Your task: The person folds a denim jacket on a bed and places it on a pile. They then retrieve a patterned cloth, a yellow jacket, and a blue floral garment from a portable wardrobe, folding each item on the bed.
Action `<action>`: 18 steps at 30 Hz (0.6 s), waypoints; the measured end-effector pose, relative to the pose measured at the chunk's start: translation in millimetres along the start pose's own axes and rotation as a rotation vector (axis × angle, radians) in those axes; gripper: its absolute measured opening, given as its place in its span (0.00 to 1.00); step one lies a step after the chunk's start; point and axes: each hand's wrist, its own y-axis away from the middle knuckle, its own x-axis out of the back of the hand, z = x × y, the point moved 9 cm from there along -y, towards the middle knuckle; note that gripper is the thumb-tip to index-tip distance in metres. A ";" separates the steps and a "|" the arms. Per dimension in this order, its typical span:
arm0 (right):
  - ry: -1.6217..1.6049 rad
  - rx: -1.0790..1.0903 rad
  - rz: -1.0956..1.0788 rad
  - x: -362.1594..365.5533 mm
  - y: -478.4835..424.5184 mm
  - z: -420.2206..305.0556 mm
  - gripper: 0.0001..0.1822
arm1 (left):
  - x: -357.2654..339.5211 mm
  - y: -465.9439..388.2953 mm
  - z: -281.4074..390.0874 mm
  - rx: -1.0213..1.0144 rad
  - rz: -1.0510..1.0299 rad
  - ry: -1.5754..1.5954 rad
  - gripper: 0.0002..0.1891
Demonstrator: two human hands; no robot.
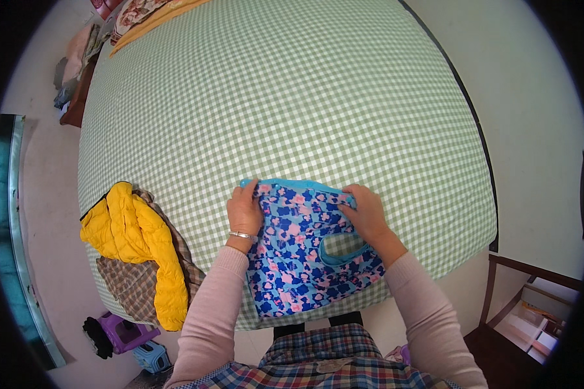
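A blue and pink patterned cloth garment (292,243) with light-blue trim lies spread at the near edge of the bed. Through a trimmed oval opening on its right part, the checked sheet shows. Small round snaps dot its top band. My left hand (244,209) grips the top left corner, thumb on the cloth. At the top right corner, my right hand (367,211) pinches the band between thumb and fingers. A yellow padded jacket (131,228) lies to the left, partly over a brown plaid cloth (126,279).
A green and white gingham sheet (292,107) covers the bed. Folded bedding (141,19) sits at the far left corner. On the floor at left stand a purple plastic stool (124,333) and a blue basket (152,356). Dark wooden furniture (506,335) is at right.
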 end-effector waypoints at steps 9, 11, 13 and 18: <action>-0.031 -0.267 -0.231 -11.5 -16.8 25.3 0.28 | -11.3 -27.1 0.0 0.003 -0.276 -0.267 0.41; -0.005 -0.288 -0.303 -16.1 -15.4 29.4 0.28 | -18.0 -27.2 -7.5 0.118 -0.444 -0.274 0.35; 0.095 -0.227 -0.331 -18.7 -18.8 33.1 0.27 | -12.7 -32.3 -16.1 0.107 -0.392 -0.164 0.26; -0.132 -0.245 -0.337 -21.2 -12.5 20.5 0.25 | 33.4 -44.9 -0.7 0.070 -0.216 0.128 0.13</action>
